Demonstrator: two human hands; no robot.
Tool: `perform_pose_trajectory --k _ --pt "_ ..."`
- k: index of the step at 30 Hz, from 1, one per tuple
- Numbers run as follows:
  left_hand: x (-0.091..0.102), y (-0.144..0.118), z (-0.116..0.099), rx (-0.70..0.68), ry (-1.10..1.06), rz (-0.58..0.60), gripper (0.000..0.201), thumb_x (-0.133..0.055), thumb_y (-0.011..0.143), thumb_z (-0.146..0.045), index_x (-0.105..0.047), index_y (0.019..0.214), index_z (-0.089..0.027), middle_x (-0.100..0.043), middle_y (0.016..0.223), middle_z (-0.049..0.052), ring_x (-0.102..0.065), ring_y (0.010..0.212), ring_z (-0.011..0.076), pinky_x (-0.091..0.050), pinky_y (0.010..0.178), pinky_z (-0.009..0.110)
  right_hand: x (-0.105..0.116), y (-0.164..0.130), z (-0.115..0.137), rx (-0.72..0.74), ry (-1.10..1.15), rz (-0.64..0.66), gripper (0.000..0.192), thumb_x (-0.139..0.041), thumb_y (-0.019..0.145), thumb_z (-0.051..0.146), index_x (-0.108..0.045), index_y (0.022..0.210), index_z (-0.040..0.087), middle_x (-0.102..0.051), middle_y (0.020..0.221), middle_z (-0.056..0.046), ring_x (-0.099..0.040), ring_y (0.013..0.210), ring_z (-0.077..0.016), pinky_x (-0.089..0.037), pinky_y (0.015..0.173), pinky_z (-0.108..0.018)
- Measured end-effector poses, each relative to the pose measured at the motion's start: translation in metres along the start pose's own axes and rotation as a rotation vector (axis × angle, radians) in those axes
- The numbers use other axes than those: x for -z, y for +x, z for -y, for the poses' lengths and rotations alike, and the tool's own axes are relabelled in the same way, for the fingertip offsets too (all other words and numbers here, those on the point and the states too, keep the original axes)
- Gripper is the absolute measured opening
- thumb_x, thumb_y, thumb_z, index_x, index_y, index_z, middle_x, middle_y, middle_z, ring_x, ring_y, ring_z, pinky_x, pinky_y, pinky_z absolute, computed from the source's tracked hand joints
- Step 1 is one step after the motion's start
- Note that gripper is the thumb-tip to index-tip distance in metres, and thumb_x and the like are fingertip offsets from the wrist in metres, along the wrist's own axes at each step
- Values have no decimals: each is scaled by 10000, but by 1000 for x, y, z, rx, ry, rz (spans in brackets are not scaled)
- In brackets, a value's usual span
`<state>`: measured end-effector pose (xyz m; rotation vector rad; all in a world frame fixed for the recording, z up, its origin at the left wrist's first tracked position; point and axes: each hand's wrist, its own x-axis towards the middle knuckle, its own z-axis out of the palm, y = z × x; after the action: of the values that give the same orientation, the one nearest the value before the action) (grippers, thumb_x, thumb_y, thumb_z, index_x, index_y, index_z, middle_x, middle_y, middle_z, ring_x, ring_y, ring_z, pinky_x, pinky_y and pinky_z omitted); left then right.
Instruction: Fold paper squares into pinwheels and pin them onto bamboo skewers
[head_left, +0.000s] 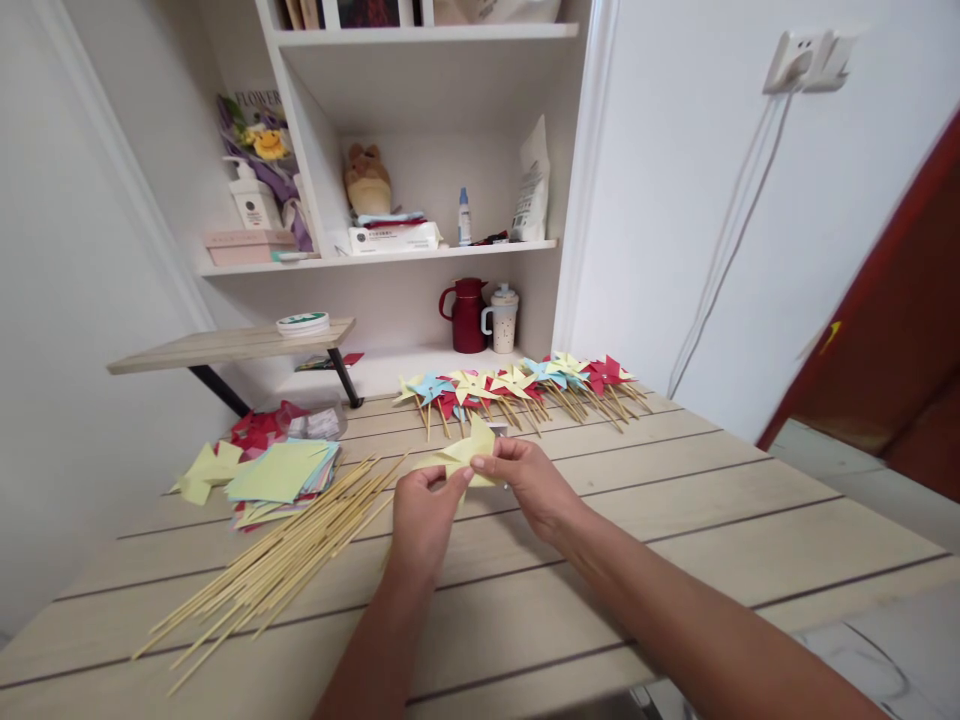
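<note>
Left hand (421, 510): fingers curled, pinching the near-left edge of a yellow paper pinwheel (466, 452). Right hand (529, 478): thumb and forefinger pressed onto the same pinwheel from its right side. Pinwheel held just above the table (675, 520), about mid-width, between both hands. Bundle of bamboo skewers (277, 555): loose, fanned along the left half of the table, tips toward the near-left corner. Stack of coloured paper squares (279, 475): near the left edge, beyond the skewers. Row of finished pinwheels (517, 385): yellow, blue and red, on sticks, along the far edge. Red jug (466, 315) and pale cup (501, 318): on the low shelf behind the far edge.
</note>
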<state>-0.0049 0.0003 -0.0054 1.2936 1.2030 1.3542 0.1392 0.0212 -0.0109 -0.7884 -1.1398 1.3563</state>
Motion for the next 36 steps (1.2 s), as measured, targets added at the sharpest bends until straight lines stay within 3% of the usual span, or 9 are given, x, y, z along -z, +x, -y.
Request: perform_pose_trajectory --k 11,24,33,36 --pt "3 -2 -4 86 -64 -14 278 -771 631 -354 -764 790 -126 -749 803 80 -639 700 194 -465 660 286 1 -1 14 -46 89 -23 333 -866 591 378 -677 781 181 -647 714 12 -529 626 -122 -386 615 -263" --pt "5 6 12 -71 237 -35 226 -694 686 -381 -738 695 -160 -679 675 33 -577 662 180 -416 603 263 2 -1 13 -75 9 30 325 -864 585 365 -697 776 162 -675 710 -6 -562 620 -123 -400 619 -266" --pt "4 1 -2 -44 215 -42 223 -698 675 -365 -728 659 -145 -674 643 32 -573 625 173 -410 596 258 2 -2 13 -83 -64 25 292 -849 589 356 -657 677 156 -629 638 0 -527 598 -123 -388 612 -273" --pt "5 0 -1 -32 164 -43 219 -721 659 -372 -726 651 -153 -660 626 18 -564 609 165 -403 585 255 3 -2 14 -54 -93 -7 292 -832 613 341 -677 802 180 -646 762 -17 -559 664 -142 -432 650 -289"
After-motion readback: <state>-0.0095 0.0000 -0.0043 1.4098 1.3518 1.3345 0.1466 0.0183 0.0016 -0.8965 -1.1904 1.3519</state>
